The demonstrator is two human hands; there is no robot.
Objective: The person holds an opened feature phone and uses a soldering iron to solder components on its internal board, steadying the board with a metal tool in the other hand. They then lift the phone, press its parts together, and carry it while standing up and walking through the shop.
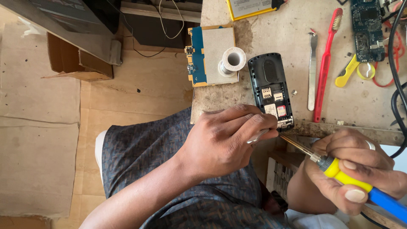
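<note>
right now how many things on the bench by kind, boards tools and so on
circuit boards: 2
phone, back off: 1
solder spool: 1
toothbrush: 1
tweezers: 1
yellow pry tool: 1
total: 7

Bare forearms, no sleeves. Silver ring (370, 145) on one of the right hand (354, 169) fingers. Dark blue-grey patterned garment (169, 169) below the left hand (222, 138) fingers.
</note>
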